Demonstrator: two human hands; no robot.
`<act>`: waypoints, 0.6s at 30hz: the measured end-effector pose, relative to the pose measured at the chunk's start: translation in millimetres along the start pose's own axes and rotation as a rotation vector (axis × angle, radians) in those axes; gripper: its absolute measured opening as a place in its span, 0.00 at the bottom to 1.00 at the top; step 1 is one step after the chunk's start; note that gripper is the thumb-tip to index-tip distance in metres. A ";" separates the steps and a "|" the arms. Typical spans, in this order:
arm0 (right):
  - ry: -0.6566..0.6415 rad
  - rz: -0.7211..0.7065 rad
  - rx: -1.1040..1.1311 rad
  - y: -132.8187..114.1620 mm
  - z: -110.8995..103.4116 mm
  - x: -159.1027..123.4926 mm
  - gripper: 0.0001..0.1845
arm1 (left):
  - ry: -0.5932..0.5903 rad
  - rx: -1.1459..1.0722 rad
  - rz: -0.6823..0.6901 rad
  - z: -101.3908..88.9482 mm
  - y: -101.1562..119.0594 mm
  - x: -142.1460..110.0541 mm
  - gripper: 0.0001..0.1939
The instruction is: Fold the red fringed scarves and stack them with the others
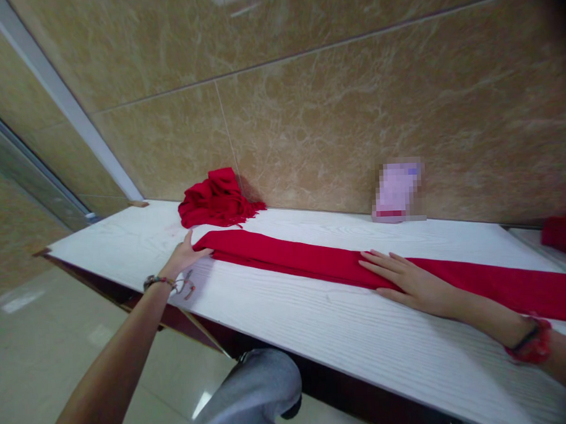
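Observation:
A long red cloth [284,258], folded lengthwise into a narrow strip like a scarf, stretches across the table and runs out of view at the right. At its left end my left hand [185,255] is closed on the edge, with the thumb on the near side. My right hand [408,282] lies flat across the middle of the strip, its fingers stretched out and pointing left. A crumpled red scarf [213,202] with a fringe rests behind the strip's left end, against the wall.
The white table [315,322] has a wood-grain top and stands along a brown tiled wall [308,124]. A blurred pink box-like object [396,192] leans on the wall. More red cloth [562,233] is at the far right. My grey-clad knee [261,386] is by the near edge.

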State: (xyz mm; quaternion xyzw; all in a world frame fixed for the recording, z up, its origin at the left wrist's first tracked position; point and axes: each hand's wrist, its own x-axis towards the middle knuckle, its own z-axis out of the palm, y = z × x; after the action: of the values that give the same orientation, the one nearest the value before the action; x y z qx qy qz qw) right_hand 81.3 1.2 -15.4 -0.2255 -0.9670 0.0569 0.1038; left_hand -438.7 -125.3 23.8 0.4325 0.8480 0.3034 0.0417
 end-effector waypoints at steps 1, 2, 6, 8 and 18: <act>0.000 0.000 0.001 0.4 0.3 -0.2 0.32 | 0.003 -0.133 -0.095 -2.1 -1.0 2.3 0.51; -0.002 0.000 -0.001 0.6 0.5 -0.3 0.32 | 0.004 -0.263 -0.174 -3.8 -1.3 4.1 0.51; -0.020 0.009 -0.020 0.6 0.4 -0.5 0.32 | 0.022 -0.643 -0.239 -5.7 0.8 6.1 0.42; -0.020 0.008 -0.017 0.7 0.3 -0.6 0.32 | 0.025 -0.744 -0.212 -5.1 1.0 6.1 0.33; -0.010 0.017 -0.001 3.1 2.5 -1.7 0.32 | -0.026 -0.653 -0.095 2.6 -5.6 10.2 0.23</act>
State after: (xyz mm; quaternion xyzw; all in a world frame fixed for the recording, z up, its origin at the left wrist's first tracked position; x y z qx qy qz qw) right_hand 83.5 3.1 -18.6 -0.2333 -0.9657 0.0582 0.0984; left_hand -448.2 -118.8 20.6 0.3602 0.7244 0.5516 0.2031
